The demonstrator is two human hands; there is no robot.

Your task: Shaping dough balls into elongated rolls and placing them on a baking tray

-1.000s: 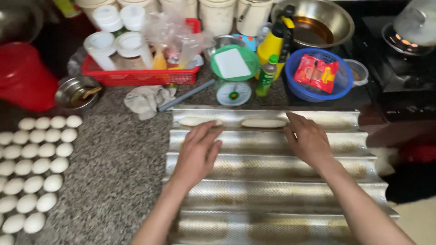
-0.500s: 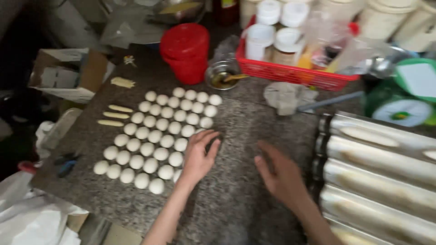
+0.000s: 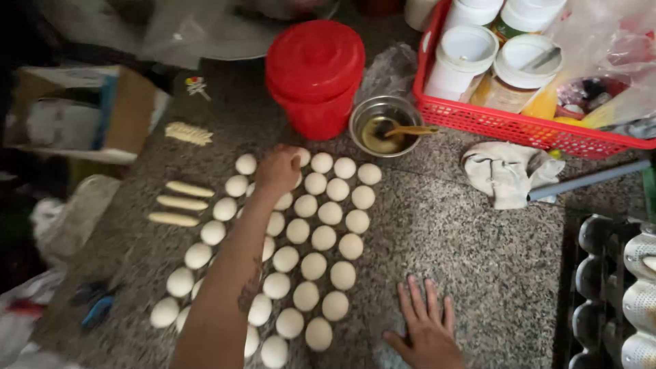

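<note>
Left hand point(image 3: 277, 171) closed on a dough ball point(image 3: 298, 158) at the grid's far end, right hand point(image 3: 427, 328) flat, empty on worktop point(image 3: 478, 253); three logs point(image 3: 179, 203) rolled, most balls left.

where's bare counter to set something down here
Bare granite lies between the dough balls and the perforated tray, below the crumpled cloth; the right hand rests at its lower edge. Crowded: the left hand over the balls, and around the red bucket.

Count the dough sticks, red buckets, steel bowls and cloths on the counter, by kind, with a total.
Smooth pale dough sticks: 3
Ridged pale dough stick: 1
Red lidded plastic bucket: 1
Small steel bowl: 1
Crumpled grey cloth: 1
Total: 7
</note>
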